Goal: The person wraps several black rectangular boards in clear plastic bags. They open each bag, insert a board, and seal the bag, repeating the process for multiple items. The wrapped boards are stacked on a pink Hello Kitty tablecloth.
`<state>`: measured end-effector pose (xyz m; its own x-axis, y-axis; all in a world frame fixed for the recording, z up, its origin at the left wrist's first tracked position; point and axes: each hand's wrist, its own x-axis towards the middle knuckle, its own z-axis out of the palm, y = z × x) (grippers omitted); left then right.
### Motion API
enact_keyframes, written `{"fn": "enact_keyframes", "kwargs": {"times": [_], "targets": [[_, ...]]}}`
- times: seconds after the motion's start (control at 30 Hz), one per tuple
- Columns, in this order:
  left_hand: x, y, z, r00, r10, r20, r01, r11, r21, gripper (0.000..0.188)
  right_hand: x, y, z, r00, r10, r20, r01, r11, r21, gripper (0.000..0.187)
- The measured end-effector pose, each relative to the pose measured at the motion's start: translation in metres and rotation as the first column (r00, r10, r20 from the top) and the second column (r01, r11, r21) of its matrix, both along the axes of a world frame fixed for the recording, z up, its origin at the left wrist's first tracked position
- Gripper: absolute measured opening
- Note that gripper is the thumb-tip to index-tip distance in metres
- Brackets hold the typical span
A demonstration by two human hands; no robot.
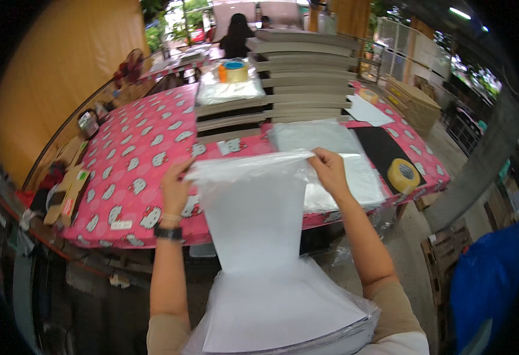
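Observation:
A clear plastic bag (247, 163) is stretched between my two hands, in front of the pink table's near edge. A stack of white sheets (277, 307) lies low and close to my body, and the plastic shows around its sides. My left hand (176, 186) pinches the bag's left upper corner, with a dark band on that wrist. At the right upper corner, my right hand (330, 171) grips the plastic between thumb and fingers. Just beyond my right hand lies a pile of clear plastic bags (318, 136) on the table.
A pink patterned cloth (123, 171) covers the table. Tall stacks of grey boards (306, 77) stand at the back, with tape rolls (234, 72) on a lower stack. Another tape roll (403, 176) rests on a black sheet (383, 151). Far off sits a person (235, 38).

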<state>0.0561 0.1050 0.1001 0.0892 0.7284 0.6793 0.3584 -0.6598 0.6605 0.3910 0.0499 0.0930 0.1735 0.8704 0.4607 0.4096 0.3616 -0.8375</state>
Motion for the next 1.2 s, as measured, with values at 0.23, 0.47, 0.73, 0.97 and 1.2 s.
{"fn": "enact_keyframes", "kwargs": {"times": [0.23, 0.47, 0.73, 0.97, 1.2], "targets": [[-0.033, -0.049, -0.004, 0.387, -0.056, 0.921, 0.860, 0.384, -0.338, 0.027, -0.019, -0.048, 0.015, 0.582, 0.214, -0.785, -0.555, 0.810, -0.190, 0.014], [-0.057, -0.066, -0.136, 0.742, 0.036, 0.670, 0.627, 0.315, -0.712, 0.024, 0.020, -0.087, -0.090, 0.399, 0.054, -0.915, -0.678, 0.689, -0.255, 0.024], [-0.041, -0.134, -0.188, 0.728, -0.022, 0.685, 0.648, 0.347, -0.678, 0.025, 0.010, -0.123, -0.179, 0.569, -0.026, -0.822, -0.511, 0.772, -0.378, 0.020], [-0.069, -0.166, -0.193, 0.760, -0.082, 0.645, 0.637, 0.295, -0.712, 0.023, -0.003, -0.144, -0.171, 0.762, 0.137, -0.632, -0.521, 0.710, -0.474, 0.022], [-0.046, -0.142, -0.225, 0.943, 0.084, 0.321, 0.242, 0.486, -0.840, 0.030, 0.002, -0.104, -0.297, 0.906, -0.069, -0.417, -0.156, 0.862, -0.482, 0.028]]}}
